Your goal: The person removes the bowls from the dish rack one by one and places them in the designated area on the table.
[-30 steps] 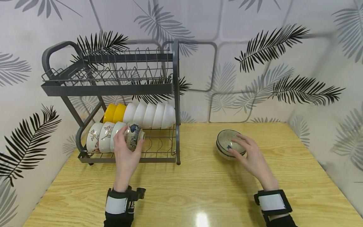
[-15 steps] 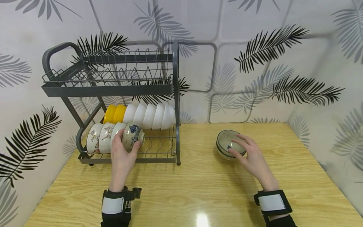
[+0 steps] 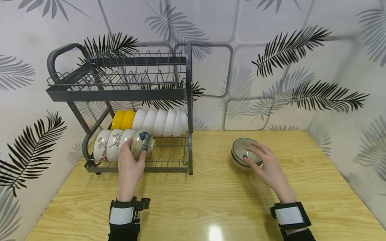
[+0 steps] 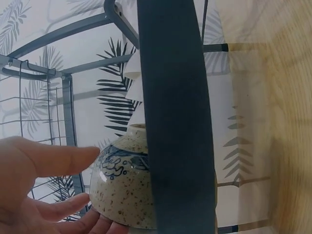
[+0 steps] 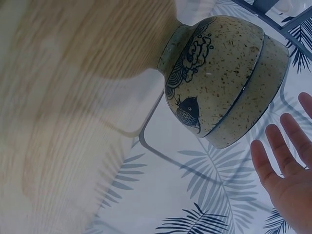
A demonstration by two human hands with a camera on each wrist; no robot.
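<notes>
In the head view, a grey two-tier rack (image 3: 116,95) stands on the wooden surface (image 3: 193,194), before a leaf-patterned wall (image 3: 211,73). Its lower tier carries yellow bowls (image 3: 123,119) and white bowls (image 3: 161,123) behind, whitish bowls (image 3: 113,146) in front. Next to those a speckled bowl (image 3: 138,144) lies on its side, foot pointing right. Right of the rack, two nested bowls (image 3: 239,150) sit on the surface. The left hand (image 3: 129,165) has thumb and fingers about the speckled bowl; the right hand (image 3: 268,167), fingers spread, is by the nested bowls. The left forearm reaches straight forward, the right slants inward.

In the left wrist view, a dark rack bar crosses in front, hiding part of the speckled bowl. The thumb stretches to its wall, the fingers lie at its rim; whether they grip or only touch, I cannot tell.

In the right wrist view, the nested bowls show blue drawings. The visible fingers are extended and apart from them, palm facing them.
</notes>
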